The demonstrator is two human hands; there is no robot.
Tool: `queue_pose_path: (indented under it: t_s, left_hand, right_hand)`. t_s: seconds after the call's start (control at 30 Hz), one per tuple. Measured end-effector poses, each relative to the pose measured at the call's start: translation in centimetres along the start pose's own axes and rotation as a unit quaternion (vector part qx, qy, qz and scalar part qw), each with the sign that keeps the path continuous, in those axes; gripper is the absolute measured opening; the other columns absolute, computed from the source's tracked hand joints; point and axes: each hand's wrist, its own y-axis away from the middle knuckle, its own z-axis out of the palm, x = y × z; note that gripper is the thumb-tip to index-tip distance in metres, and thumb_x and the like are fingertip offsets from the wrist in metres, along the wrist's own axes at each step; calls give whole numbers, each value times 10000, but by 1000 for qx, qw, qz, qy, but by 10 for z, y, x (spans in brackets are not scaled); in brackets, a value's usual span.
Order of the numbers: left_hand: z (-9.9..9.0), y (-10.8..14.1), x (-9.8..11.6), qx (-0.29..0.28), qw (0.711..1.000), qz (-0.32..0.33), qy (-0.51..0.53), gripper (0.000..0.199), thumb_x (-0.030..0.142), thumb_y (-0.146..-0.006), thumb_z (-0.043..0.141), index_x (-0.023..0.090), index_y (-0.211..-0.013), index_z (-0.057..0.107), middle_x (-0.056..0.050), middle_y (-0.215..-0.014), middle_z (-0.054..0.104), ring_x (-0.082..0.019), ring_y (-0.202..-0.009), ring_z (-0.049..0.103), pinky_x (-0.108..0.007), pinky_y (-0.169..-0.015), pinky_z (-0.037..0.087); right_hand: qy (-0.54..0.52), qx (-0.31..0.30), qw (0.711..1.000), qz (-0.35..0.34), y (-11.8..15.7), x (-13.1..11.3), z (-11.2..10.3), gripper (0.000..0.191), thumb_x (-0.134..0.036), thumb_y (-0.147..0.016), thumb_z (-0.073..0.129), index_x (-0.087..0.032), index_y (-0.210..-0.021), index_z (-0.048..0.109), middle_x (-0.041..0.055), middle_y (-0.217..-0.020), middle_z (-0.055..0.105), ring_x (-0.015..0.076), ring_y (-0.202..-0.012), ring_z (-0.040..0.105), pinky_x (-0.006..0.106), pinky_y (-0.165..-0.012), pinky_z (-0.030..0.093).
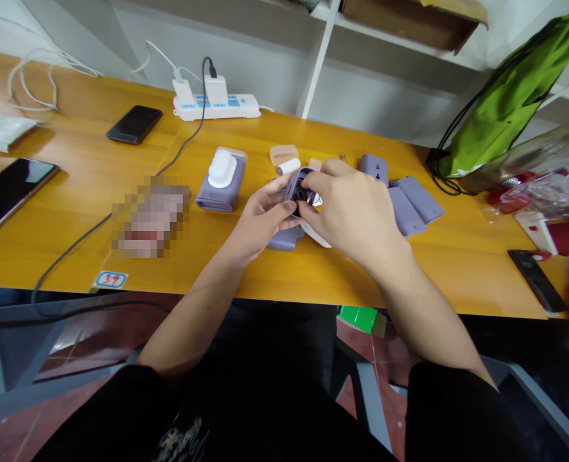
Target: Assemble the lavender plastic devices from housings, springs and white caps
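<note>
My left hand (pixel 258 221) holds up a small purple plastic casing (pixel 293 184), thumb on its near side. Over it, my right hand (pixel 356 205) bends its fingertips into the casing's opening. Dark, shiny parts (pixel 305 194) show between those fingertips; their kind is unclear. Below the hands lie another purple piece (pixel 284 241) and a partly covered white piece (pixel 317 236). Just behind are a white cylinder with a purple end (pixel 289 167) and a translucent peach cap (pixel 283 154). Flat purple panels (pixel 412 208) and a purple block (pixel 374 168) rest to the right.
Left of my hands stands a purple case (pixel 221 192) topped by a white rounded piece (pixel 222 168). Farther left are two phones (pixel 135 124) and a dark cable (pixel 85 240). A power strip (pixel 217 108) sits behind. A green bag (pixel 508 106) leans at right.
</note>
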Motion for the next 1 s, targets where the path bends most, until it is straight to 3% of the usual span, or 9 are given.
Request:
queue_pose_path:
  t_s: [0.23, 0.47, 0.77, 1.0]
  left_hand:
    - [8, 0, -6, 17, 996, 36, -84, 613, 267, -951, 745, 292, -1563, 710, -56, -1333, 878, -279, -1231, 881, -550, -1095, 791]
    - [14, 2, -9, 51, 992, 56, -101, 533, 213, -987, 715, 279, -1516, 735, -69, -1448, 859, -277, -1273, 860, -478, -1041, 802]
    - [12, 0, -13, 58, 997, -13, -50, 622, 146, -894, 785, 302, -1497, 802, -33, -1461, 872, -240, -1186, 875, -402, -960, 821]
    - [22, 5, 6, 80, 995, -51, -43, 595, 89, -921, 738, 273, -1483, 802, -39, -1447, 867, -233, -1242, 869, -384, -986, 817]
  right_hand:
    - [-6, 26, 999, -19, 2, -6, 12, 143, -338, -1130, 780, -256, -1194, 877, 142, -1142, 809, 368, -1074, 788, 470, -841, 568]
    - [-5, 19, 1000, -21, 2, -7, 18, 166, -247, -1139, 707, -237, -1210, 858, 174, -1183, 813, 389, -1109, 769, 475, -822, 579]
    - [25, -32, 999, -23, 0, -2, 6, 171, -232, -1108, 729, -222, -1131, 898, 192, -1192, 846, 392, -1086, 785, 485, -832, 553]
    - [93, -56, 994, -23, -2, -14, -8, 237, -327, -1164, 706, -215, -1231, 904, 206, -1229, 866, 401, -1163, 786, 451, -837, 554]
